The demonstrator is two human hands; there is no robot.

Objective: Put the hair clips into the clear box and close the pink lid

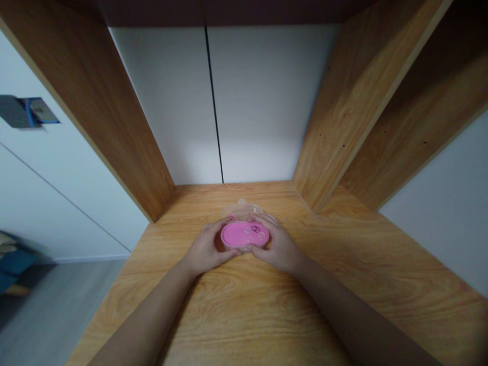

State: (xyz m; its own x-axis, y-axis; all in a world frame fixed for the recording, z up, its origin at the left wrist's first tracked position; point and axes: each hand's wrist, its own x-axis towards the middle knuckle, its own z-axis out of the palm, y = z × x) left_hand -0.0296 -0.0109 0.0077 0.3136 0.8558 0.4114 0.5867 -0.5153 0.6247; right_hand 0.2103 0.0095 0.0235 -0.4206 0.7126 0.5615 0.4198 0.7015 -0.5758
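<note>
A small pink oval box (244,235) with ring marks on its top rests on a wooden desk (236,305). My left hand (208,249) grips its left end with the fingers curled round it. My right hand (278,246) holds its right end the same way. Just behind the pink box lies a clear plastic lid or cover (243,208), touching or nearly touching it.
Wooden side panels (114,117) rise to the left and right (343,112) of a white back wall (244,101) with a dark vertical seam. A grey floor (46,305) and blue items lie at the far left.
</note>
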